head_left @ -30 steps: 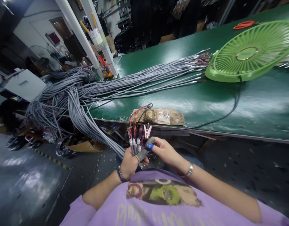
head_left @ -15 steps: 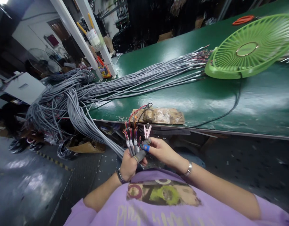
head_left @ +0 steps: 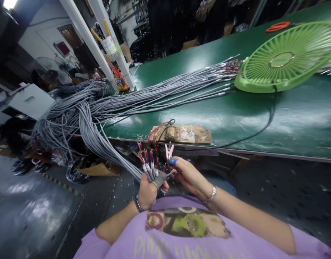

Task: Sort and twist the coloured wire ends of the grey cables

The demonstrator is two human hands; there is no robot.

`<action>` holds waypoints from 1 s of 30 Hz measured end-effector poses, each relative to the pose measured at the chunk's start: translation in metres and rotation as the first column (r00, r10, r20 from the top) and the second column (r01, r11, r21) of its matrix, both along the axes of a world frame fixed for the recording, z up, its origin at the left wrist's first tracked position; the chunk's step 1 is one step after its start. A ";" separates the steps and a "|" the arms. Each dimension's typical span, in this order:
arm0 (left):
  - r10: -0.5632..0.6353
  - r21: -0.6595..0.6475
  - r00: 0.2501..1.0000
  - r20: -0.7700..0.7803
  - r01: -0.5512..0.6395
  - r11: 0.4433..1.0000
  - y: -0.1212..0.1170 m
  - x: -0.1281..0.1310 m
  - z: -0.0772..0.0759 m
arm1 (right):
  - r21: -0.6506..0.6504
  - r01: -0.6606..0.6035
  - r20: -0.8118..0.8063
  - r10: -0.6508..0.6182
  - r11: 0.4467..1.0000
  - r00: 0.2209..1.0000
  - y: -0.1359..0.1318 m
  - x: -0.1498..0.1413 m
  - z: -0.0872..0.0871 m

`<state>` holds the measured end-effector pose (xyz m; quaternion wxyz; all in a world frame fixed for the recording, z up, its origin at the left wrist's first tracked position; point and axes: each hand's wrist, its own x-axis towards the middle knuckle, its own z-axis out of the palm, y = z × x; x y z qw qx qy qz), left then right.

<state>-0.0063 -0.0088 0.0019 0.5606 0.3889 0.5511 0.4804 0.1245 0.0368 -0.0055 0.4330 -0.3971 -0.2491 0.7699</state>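
Note:
My left hand (head_left: 149, 190) is closed round several grey cables (head_left: 149, 175), its thumb wrapped in grey tape. Their stripped ends fan out above the fist as thin coloured wires (head_left: 146, 157), with white bands below them. One cable's wires (head_left: 171, 173) lean to the right, toward my right hand (head_left: 191, 178). The fingers of that hand are pinched at these wire tips; blue tape covers its thumb. Just beyond it stands a pink clothespin (head_left: 169, 151), at the front edge of the bench. The cables trail left from my left hand to a large pile.
A wooden block (head_left: 192, 134) with red and black leads sits at the edge of the green bench (head_left: 251, 118). Long grey cables (head_left: 165, 86) lie across it. A green fan (head_left: 282, 59) and orange-handled scissors (head_left: 278, 26) are at right. White posts (head_left: 122, 61) rise at left.
My right hand has moved slightly right and away from my left thumb. One cable's wires now show spread out between the hands. The left hand stays round the cables.

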 end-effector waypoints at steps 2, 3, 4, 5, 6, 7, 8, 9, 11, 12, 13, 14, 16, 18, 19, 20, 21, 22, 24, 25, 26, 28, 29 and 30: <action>0.009 -0.007 1.000 -0.004 -0.009 1.000 0.001 0.000 0.001 | 0.034 -0.109 -0.045 0.110 0.993 0.993 -0.002 0.002 0.002; 0.013 -0.006 1.000 -0.007 -0.013 1.000 0.001 0.000 0.001 | 0.069 -0.169 -0.053 0.172 0.983 0.984 -0.004 0.003 0.004; 0.014 -0.005 1.000 -0.011 -0.014 1.000 0.001 0.000 0.001 | 0.110 -0.224 -0.051 0.231 0.968 0.972 -0.005 0.004 0.005; 0.013 -0.004 1.000 -0.014 -0.013 1.000 0.002 0.001 0.001 | 0.149 -0.269 -0.041 0.278 0.951 0.960 -0.005 0.005 0.007; 0.010 -0.007 1.000 -0.015 -0.010 1.000 0.002 0.001 0.000 | 0.182 -0.302 -0.027 0.311 0.936 0.950 -0.006 0.006 0.008; 0.006 -0.009 1.000 -0.015 -0.006 1.000 0.002 0.001 0.000 | 0.207 -0.321 -0.014 0.331 0.924 0.943 -0.005 0.007 0.010; 0.004 -0.011 1.000 -0.012 -0.004 1.000 0.002 0.001 0.000 | 0.225 -0.329 -0.006 0.339 0.917 0.941 -0.005 0.008 0.011; 0.004 -0.010 1.000 -0.009 -0.004 1.000 0.002 0.001 0.000 | 0.235 -0.327 -0.001 0.337 0.915 0.942 -0.004 0.008 0.012; 0.012 -0.005 1.000 -0.006 -0.012 1.000 0.002 0.001 -0.001 | 0.237 -0.319 -0.004 0.329 0.918 0.944 -0.004 0.008 0.015; 0.015 -0.003 1.000 -0.005 -0.015 1.000 0.002 0.001 -0.001 | 0.229 -0.310 -0.008 0.321 0.923 0.947 -0.004 0.007 0.017; 0.013 -0.003 1.000 -0.006 -0.013 1.000 0.001 0.001 -0.002 | 0.213 -0.298 -0.013 0.308 0.930 0.951 -0.005 0.006 0.017; 0.002 -0.005 1.000 -0.009 -0.002 1.000 0.001 0.001 -0.002 | 0.190 -0.282 -0.023 0.291 0.940 0.956 -0.007 0.004 0.017; -0.050 -0.012 0.998 -0.025 0.050 0.999 0.000 0.001 -0.002 | 0.127 -0.241 -0.051 0.249 0.962 0.967 -0.009 -0.002 0.013; -0.111 -0.027 0.993 -0.045 0.110 0.994 -0.001 0.000 -0.002 | 0.057 -0.157 -0.071 0.161 0.986 0.984 -0.009 -0.007 0.005; -0.136 -0.036 0.989 -0.056 0.134 0.990 -0.002 0.000 -0.001 | 0.025 -0.089 -0.070 0.090 0.996 0.993 -0.007 -0.008 0.001; -0.151 -0.045 0.986 -0.064 0.149 0.988 -0.002 0.000 0.000 | -0.003 -0.007 -0.066 0.007 1.000 0.998 -0.004 -0.008 -0.004; -0.159 -0.050 0.985 -0.067 0.156 0.987 -0.002 -0.001 0.001 | -0.034 0.068 -0.061 -0.070 0.997 0.996 0.000 -0.007 -0.008; -0.160 -0.048 0.985 -0.063 0.157 0.986 -0.002 -0.001 0.003 | -0.072 0.115 -0.070 -0.120 0.991 0.990 0.004 -0.005 -0.011; -0.127 -0.027 0.991 -0.033 0.126 0.992 -0.001 -0.002 0.008 | -0.146 0.110 -0.116 -0.127 0.983 0.985 0.012 0.001 -0.015; -0.096 -0.017 0.995 -0.012 0.096 0.995 0.001 -0.002 0.010 | -0.165 0.079 -0.145 -0.104 0.983 0.984 0.015 0.005 -0.015; -0.062 -0.011 0.998 0.009 0.062 0.998 0.002 -0.002 0.012 | -0.166 0.049 -0.168 -0.077 0.985 0.983 0.017 0.007 -0.015; -0.014 -0.012 0.999 0.040 0.015 1.000 0.006 -0.001 0.017 | -0.123 0.009 -0.188 -0.033 0.992 0.982 0.020 0.010 -0.014; -0.005 -0.015 0.999 0.051 0.006 1.000 0.008 0.001 0.019 | -0.085 -0.002 -0.191 -0.014 0.996 0.982 0.021 0.011 -0.012; -0.003 -0.017 0.998 0.062 0.004 1.000 0.009 0.002 0.021 | -0.040 -0.012 -0.190 0.004 0.999 0.982 0.022 0.010 -0.011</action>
